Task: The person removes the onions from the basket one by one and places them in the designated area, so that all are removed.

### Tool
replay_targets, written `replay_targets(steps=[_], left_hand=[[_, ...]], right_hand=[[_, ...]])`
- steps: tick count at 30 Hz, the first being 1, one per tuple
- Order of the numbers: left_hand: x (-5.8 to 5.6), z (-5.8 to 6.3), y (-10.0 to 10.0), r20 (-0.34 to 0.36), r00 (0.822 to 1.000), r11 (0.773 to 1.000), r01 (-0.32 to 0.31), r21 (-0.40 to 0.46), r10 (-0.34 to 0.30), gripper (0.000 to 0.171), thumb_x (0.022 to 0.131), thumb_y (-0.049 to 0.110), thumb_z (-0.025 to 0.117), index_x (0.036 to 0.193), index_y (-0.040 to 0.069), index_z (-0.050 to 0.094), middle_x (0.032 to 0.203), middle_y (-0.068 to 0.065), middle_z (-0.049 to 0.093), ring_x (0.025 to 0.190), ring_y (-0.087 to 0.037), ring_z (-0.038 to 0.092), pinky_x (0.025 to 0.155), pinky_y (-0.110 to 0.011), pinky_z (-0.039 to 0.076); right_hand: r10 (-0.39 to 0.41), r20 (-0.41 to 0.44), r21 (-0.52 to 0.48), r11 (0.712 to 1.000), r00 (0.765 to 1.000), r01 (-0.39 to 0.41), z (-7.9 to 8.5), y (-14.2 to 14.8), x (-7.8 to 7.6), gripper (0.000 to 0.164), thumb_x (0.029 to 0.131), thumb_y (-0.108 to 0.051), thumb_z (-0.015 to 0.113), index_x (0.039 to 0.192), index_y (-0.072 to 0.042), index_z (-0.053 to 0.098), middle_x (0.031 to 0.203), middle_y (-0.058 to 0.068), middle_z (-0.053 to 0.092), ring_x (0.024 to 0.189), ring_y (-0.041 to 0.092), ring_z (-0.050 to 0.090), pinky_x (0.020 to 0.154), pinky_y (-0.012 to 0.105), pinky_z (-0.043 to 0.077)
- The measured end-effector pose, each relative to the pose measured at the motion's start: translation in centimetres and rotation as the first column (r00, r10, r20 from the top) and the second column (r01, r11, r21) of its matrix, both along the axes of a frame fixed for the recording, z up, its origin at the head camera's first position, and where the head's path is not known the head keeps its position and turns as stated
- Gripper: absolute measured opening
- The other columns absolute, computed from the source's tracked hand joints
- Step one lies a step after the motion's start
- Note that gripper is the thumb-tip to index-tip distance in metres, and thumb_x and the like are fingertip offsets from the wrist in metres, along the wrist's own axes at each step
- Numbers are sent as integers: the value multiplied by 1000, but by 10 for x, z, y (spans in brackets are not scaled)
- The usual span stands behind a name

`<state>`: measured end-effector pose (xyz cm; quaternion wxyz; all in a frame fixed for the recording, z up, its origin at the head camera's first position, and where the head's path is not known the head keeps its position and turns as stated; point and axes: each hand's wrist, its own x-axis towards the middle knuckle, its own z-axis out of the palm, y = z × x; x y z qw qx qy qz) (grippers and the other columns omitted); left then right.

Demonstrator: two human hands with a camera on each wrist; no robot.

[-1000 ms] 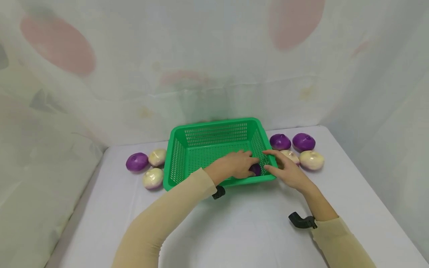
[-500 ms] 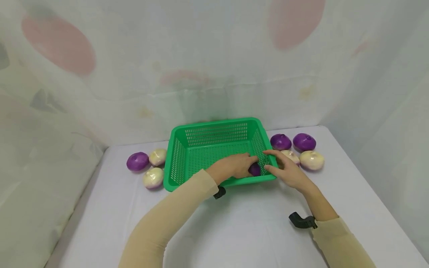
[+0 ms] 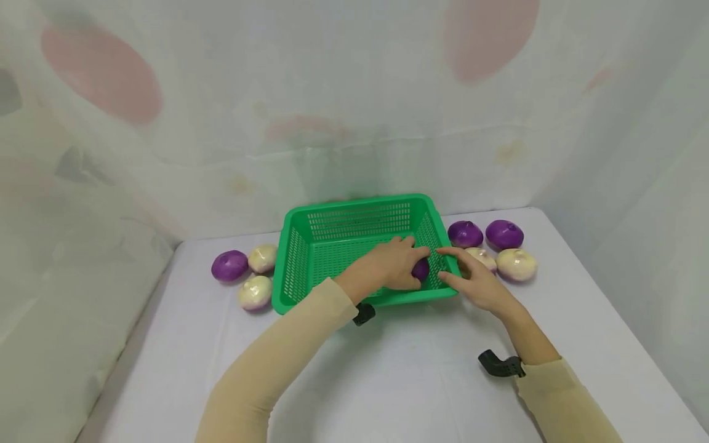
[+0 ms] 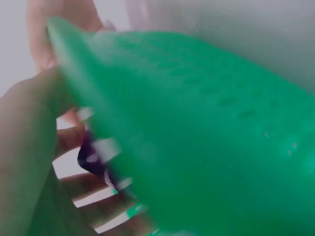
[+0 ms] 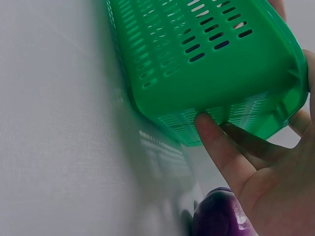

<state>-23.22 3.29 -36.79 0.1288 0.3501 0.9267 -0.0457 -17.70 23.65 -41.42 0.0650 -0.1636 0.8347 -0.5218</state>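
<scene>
Inside the right end of a green plastic basket (image 3: 354,210), my left hand (image 3: 394,264) grips a purple onion (image 3: 421,269) from above. The left wrist view is blurred and mostly filled by the basket's wall; part of the dark onion (image 4: 88,155) shows among the fingers. My right hand (image 3: 479,283) holds the basket's right rim. Its thumb and forefinger tips reach over the rim in the head view, and in the right wrist view other fingers (image 5: 221,147) lie against the outside of the end wall.
Right of the basket lie two purple onions (image 3: 504,234) and two whitish ones (image 3: 516,264), one partly behind my right hand. To its left sit a purple onion (image 3: 229,266) and two whitish onions (image 3: 255,293). A white curtain (image 3: 354,111) hangs behind the table (image 3: 376,381).
My left hand has closed further round the purple onion and drawn it slightly up and left inside the basket. The right hand stays at the rim.
</scene>
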Motion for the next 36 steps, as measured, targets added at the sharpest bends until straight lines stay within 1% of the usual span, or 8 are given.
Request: replay_targets(steps=[2,5,9,14,19,23,31,36], left_hand=[[1,6,-2,-15,1000,1000,-9,8,9,66,84,43,63,143,30,38,129,-5,45,106,-23,48,75,-38,51],[4,14,-6,-26,999,1000,-21,8,21,65,83,43,62,142,30,38,134,-6,44,111,-25,47,75,-38,51],[6,20,-15,-47,999,1000,-23,16,24,65,82,42,62,142,30,39,134,-5,44,111,-25,47,73,-37,51],[10,24,-30,-78,997,999,5,45,-2,61,80,39,62,137,29,44,128,-4,46,99,-20,46,67,-33,50],[18,27,-47,-110,992,997,60,57,-54,58,80,40,61,135,28,47,124,-4,48,98,-20,46,67,-30,50],[22,28,-57,-128,990,993,76,85,-65,58,79,39,61,134,27,48,122,-4,48,99,-20,46,68,-30,49],[25,30,-77,-153,988,987,57,150,-34,55,78,35,59,132,29,50,125,-2,48,103,-19,45,69,-30,49],[27,31,-93,-173,985,980,46,195,-12,54,76,34,59,130,28,52,123,-2,48,100,-18,46,69,-29,48]], right_hand=[[-7,0,-3,1000,1000,7,-5,2,-2,52,95,-25,60,142,-12,40,147,13,35,137,34,28,106,59,25],[-11,1,-9,1000,1000,11,-14,5,-7,52,95,-29,60,142,-18,40,147,9,36,136,31,29,106,58,26],[0,-1,-31,1000,1000,0,-24,8,-11,52,94,-31,60,142,-22,40,147,8,35,135,30,33,106,56,28],[7,9,-53,999,1000,-7,-25,8,-11,52,94,-32,60,142,-23,40,147,9,34,133,30,36,105,53,31],[1,7,-51,999,1000,-1,-25,7,-11,52,94,-32,61,141,-23,41,147,10,34,134,30,34,106,53,30],[-4,0,-48,999,1000,4,-23,8,-10,52,94,-31,61,141,-22,42,148,11,34,137,31,29,108,54,26],[-12,-5,-31,999,1000,12,-22,10,-9,52,94,-31,61,141,-23,41,150,12,32,140,32,23,109,56,21],[-15,-9,-27,1000,1000,15,-24,9,-10,51,94,-32,61,140,-24,42,149,12,33,140,33,23,109,56,21]])
